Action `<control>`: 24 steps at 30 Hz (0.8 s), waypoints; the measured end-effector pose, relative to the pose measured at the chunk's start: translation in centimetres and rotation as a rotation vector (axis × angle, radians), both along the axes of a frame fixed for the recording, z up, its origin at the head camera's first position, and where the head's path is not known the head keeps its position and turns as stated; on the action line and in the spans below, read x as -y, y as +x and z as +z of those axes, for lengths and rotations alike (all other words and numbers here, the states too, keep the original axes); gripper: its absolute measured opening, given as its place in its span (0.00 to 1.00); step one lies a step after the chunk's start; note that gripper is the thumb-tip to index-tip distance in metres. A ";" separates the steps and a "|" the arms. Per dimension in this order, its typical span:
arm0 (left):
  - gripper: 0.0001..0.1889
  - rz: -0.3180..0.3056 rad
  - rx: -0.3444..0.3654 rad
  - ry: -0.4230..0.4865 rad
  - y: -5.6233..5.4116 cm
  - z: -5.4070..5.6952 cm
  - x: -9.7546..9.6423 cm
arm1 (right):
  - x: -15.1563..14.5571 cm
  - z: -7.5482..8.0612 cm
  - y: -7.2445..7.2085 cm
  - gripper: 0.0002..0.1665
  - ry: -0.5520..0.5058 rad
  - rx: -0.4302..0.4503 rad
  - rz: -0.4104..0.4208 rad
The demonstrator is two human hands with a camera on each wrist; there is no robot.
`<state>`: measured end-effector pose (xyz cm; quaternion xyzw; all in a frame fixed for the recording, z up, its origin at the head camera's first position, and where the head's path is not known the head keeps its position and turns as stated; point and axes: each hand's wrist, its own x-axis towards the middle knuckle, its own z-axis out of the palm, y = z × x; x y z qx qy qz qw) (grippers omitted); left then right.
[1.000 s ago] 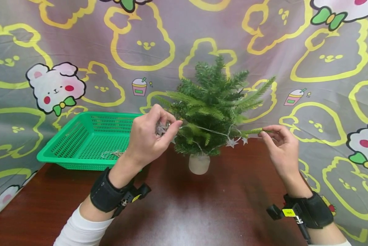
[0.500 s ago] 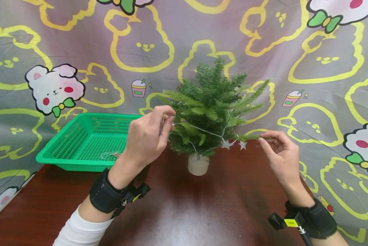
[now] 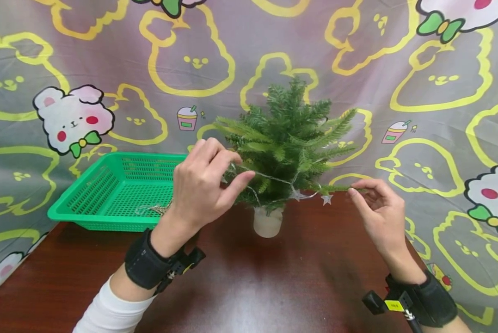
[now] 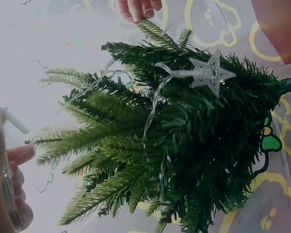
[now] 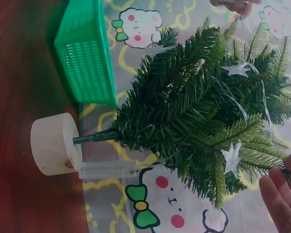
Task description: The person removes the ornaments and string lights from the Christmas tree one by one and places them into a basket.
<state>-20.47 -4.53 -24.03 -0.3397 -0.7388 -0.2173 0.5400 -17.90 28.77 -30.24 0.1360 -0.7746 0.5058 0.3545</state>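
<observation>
A small artificial Christmas tree (image 3: 292, 134) stands on a pale round base (image 3: 267, 224) at the middle of the table. Clear string lights with star-shaped covers (image 3: 327, 200) run across its lower front. At the tree's left side, my left hand (image 3: 205, 185) holds the bunched rest of the string, mostly hidden behind the fingers, with the thumb stretched out along the wire. Opposite, my right hand (image 3: 379, 206) pinches the tip of a low branch (image 3: 336, 188) between thumb and fingers. Beside the base in the right wrist view is a clear rectangular case (image 5: 106, 170).
A green plastic basket (image 3: 95, 224) sits at the table's left, behind my left forearm, with a small tangle of string and brown bits (image 3: 155, 209) inside. A grey printed cloth (image 3: 215, 55) hangs right behind the tree. The table (image 3: 240, 296) is dark reddish wood.
My left hand has turned and its thumb has lifted away from the fingers. My right hand has moved slightly down, still pinching the branch, and the right star has shifted lower.
</observation>
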 end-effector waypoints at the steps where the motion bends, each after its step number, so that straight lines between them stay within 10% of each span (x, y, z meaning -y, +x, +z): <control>1: 0.30 -0.003 0.003 0.008 0.0 0.0 -0.1 | 0.0 0.0 0.1 0.09 -0.013 -0.009 0.020; 15: 0.11 -0.079 -0.050 -0.034 -0.3 -0.3 -0.4 | 0.9 0.0 1.1 0.07 -0.068 -0.011 0.099; 24: 0.24 -0.050 -0.052 0.010 -0.1 -0.6 -0.4 | 1.0 -0.3 1.3 0.10 -0.061 -0.062 0.125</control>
